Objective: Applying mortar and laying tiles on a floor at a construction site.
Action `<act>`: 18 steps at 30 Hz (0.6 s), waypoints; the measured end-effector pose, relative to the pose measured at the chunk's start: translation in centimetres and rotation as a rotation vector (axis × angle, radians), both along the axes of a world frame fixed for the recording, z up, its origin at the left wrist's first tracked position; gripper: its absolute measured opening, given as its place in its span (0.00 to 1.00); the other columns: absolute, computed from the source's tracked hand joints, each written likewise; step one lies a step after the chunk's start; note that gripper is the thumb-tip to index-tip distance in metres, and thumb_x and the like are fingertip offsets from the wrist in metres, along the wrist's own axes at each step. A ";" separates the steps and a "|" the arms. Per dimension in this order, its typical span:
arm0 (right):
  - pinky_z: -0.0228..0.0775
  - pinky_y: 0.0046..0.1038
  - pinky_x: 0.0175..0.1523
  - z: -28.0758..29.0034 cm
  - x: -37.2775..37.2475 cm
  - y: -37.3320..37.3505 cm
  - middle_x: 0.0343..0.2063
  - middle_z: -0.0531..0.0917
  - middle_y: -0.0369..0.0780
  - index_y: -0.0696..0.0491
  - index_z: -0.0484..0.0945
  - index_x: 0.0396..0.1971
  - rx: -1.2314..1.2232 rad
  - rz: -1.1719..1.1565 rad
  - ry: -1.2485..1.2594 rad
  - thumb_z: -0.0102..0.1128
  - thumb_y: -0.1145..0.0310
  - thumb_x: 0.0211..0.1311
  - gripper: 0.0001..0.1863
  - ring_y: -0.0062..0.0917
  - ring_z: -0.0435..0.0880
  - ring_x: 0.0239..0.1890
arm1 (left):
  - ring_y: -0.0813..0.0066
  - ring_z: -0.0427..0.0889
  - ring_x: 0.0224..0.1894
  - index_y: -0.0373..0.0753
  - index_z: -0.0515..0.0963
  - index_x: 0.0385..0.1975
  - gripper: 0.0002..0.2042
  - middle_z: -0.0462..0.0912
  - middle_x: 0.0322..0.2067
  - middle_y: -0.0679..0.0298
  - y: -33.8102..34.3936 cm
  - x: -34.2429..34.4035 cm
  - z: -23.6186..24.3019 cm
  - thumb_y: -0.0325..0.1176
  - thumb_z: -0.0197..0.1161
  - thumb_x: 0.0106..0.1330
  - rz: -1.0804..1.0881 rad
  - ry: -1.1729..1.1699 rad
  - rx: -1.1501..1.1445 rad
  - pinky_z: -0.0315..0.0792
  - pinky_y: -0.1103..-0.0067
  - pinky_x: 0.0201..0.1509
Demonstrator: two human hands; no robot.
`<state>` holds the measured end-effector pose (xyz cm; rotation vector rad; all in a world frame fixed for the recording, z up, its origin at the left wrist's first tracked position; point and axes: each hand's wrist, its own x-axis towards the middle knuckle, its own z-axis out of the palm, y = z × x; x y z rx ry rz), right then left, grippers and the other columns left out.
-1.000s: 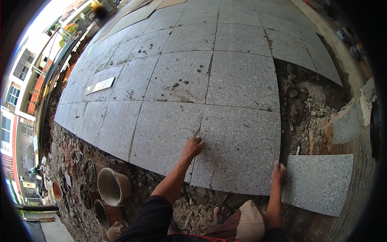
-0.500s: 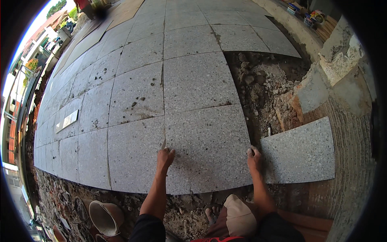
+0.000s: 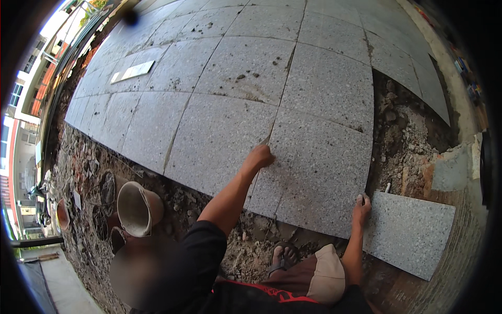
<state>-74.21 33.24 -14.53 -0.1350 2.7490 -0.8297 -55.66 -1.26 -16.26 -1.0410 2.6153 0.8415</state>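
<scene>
My left hand (image 3: 260, 158) is closed around a thin pointed blade (image 3: 267, 139), whose tip lies along the joint between two speckled grey floor tiles. Just right of that joint lies a large square tile (image 3: 319, 167) in the front row. At its right edge is my right hand (image 3: 361, 209), fingers drawn together on the rim; their undersides are hidden. Beside that hand, a separate cut tile (image 3: 413, 230) lies at an angle on the ridged ground. A small white stick-like piece (image 3: 387, 187) sits by the cut tile's upper corner.
A pale bucket (image 3: 139, 209) stands on rubble (image 3: 86, 172) at the left. An untiled pit of broken mortar (image 3: 405, 133) opens at the right. A narrow light strip (image 3: 133, 71) rests on the far-left tiles. My sandalled foot (image 3: 284, 256) is near the front tile edge.
The view has swung left, so the tiles appear shifted right and the bucket shows more fully. Both hands stay at nearly the same spots on the tile.
</scene>
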 end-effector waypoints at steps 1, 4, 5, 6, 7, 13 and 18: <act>0.63 0.30 0.50 0.8 0.5 -0.6 0.43 0.74 0.49 0.59 0.70 0.44 0.013 0.015 0.028 0.47 0.62 0.58 0.19 0.39 0.72 0.47 | 0.52 0.75 0.34 0.32 0.76 0.24 0.16 0.76 0.28 0.47 -0.9 0.5 0.3 0.42 0.55 0.49 -0.057 -0.036 -0.001 0.69 0.67 0.39; 0.64 0.32 0.47 1.8 -1.2 1.9 0.44 0.73 0.49 0.57 0.70 0.45 0.215 0.016 -0.002 0.49 0.62 0.56 0.19 0.39 0.71 0.47 | 0.60 0.68 0.50 0.38 0.71 0.43 0.19 0.71 0.46 0.54 -0.1 -1.0 5.6 0.38 0.58 0.50 -0.208 0.018 -0.007 0.64 0.72 0.51; 0.64 0.32 0.47 3.4 -0.4 0.8 0.44 0.73 0.49 0.57 0.70 0.45 0.225 0.048 -0.020 0.49 0.62 0.56 0.19 0.39 0.71 0.47 | 0.60 0.68 0.50 0.38 0.71 0.43 0.19 0.71 0.46 0.54 -0.1 0.6 4.6 0.38 0.58 0.50 -0.179 -0.003 0.005 0.64 0.72 0.51; 0.64 0.33 0.47 5.0 1.1 -1.1 0.45 0.72 0.47 0.56 0.71 0.45 0.351 0.082 0.071 0.50 0.62 0.56 0.19 0.38 0.70 0.47 | 0.60 0.61 0.55 0.41 0.65 0.49 0.24 0.64 0.51 0.56 -0.4 3.1 3.5 0.40 0.58 0.52 -0.231 0.067 -0.063 0.59 0.70 0.55; 0.64 0.34 0.46 6.1 1.7 -2.0 0.46 0.70 0.46 0.55 0.71 0.45 0.485 0.092 0.190 0.50 0.61 0.56 0.19 0.38 0.70 0.48 | 0.60 0.55 0.60 0.44 0.58 0.56 0.29 0.58 0.57 0.58 -0.5 4.2 2.9 0.41 0.57 0.53 -0.305 0.165 -0.125 0.55 0.68 0.59; 0.51 0.55 0.50 9.4 2.2 -7.5 0.56 0.58 0.44 0.43 0.62 0.54 0.261 0.623 0.867 0.48 0.50 0.54 0.27 0.43 0.55 0.58 | 0.52 0.39 0.63 0.42 0.49 0.59 0.31 0.46 0.61 0.58 4.0 1.4 4.9 0.46 0.49 0.59 -0.150 0.193 -0.188 0.39 0.56 0.62; 0.36 0.65 0.51 8.4 4.2 -13.3 0.59 0.52 0.41 0.37 0.54 0.58 -0.020 0.718 0.869 0.38 0.43 0.56 0.30 0.44 0.47 0.61 | 0.55 0.38 0.64 0.40 0.49 0.59 0.29 0.47 0.61 0.59 6.8 0.1 2.9 0.48 0.44 0.61 -0.197 0.286 -0.339 0.34 0.59 0.63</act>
